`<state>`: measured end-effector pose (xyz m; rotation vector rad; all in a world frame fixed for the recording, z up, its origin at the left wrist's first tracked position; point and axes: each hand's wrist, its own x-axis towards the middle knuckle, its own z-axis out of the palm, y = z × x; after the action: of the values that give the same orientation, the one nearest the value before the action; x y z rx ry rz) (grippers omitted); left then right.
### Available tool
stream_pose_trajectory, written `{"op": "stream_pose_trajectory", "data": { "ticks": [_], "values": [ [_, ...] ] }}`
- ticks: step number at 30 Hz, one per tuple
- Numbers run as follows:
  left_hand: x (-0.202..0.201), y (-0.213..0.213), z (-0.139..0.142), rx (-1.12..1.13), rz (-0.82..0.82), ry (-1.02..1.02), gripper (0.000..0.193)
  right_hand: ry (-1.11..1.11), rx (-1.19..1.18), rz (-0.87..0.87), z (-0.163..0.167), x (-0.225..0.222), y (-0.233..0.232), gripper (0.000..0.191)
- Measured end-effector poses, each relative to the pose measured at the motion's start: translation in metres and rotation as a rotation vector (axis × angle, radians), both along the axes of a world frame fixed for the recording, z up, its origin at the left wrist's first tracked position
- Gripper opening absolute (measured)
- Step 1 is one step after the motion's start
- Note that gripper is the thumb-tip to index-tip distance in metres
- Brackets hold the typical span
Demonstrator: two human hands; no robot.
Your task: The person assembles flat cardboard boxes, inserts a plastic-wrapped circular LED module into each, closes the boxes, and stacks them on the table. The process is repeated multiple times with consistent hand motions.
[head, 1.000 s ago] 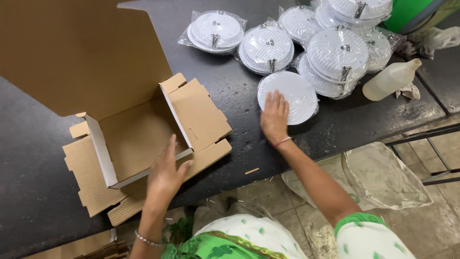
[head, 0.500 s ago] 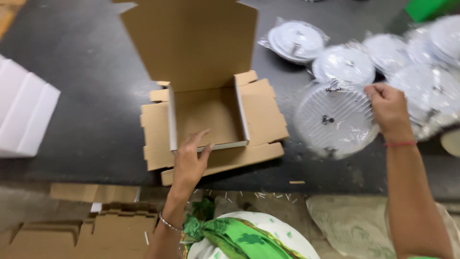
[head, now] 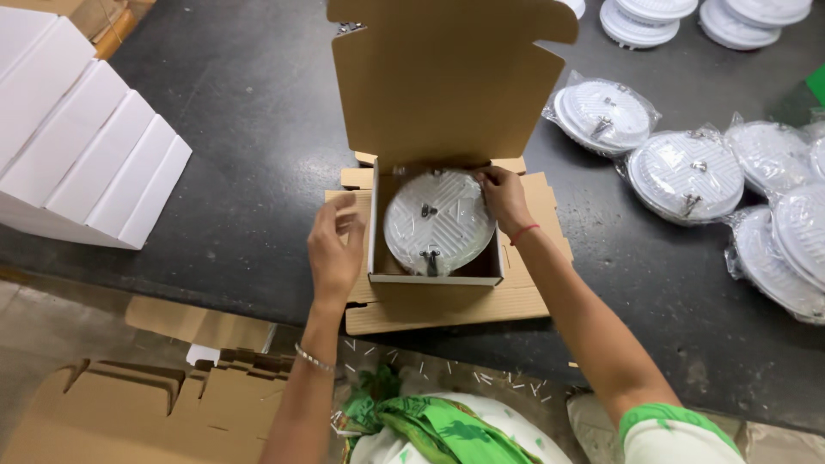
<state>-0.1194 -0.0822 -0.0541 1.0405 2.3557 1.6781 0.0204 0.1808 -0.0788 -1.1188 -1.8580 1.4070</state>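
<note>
Grasping the round light (head: 438,222) in the box (head: 430,279), right hand (head: 503,198); left hand (head: 333,249) released; bagged lights (head: 687,172) nearby.

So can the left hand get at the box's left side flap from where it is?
Probably yes: the left hand hovers right over the left side flap of the cardboard box, fingers curled, with nothing between them.

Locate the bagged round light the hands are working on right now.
Head view, centre: the round light lies inside the open cardboard box, right hand on its upper-right edge, left hand at the box's left wall.
</note>
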Motion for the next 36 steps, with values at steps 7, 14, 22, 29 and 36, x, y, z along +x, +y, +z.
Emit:
{"op": "stream_pose_trajectory", "data": {
  "ticks": [7,14,22,29,36],
  "values": [
    [-0.08,0.074,0.014,0.128,0.01,0.032,0.088,0.132,0.827,-0.132,0.018,0.021,-0.005,0.022],
    [-0.143,0.136,0.074,0.173,-0.161,0.12,0.049,0.244,0.726,-0.21,0.063,0.017,0.065,0.048],
    [-0.135,0.158,0.082,0.16,0.118,0.318,0.019,-0.004,0.678,-0.241,0.072,-0.001,0.084,0.029],
    [-0.119,0.123,0.06,0.32,0.034,0.381,0.015,0.17,0.784,-0.119,0.075,0.024,0.068,0.03],
    [-0.118,0.155,0.071,0.168,0.131,0.339,0.012,0.087,0.685,-0.215,0.065,0.003,0.091,0.025]
  ]
}}
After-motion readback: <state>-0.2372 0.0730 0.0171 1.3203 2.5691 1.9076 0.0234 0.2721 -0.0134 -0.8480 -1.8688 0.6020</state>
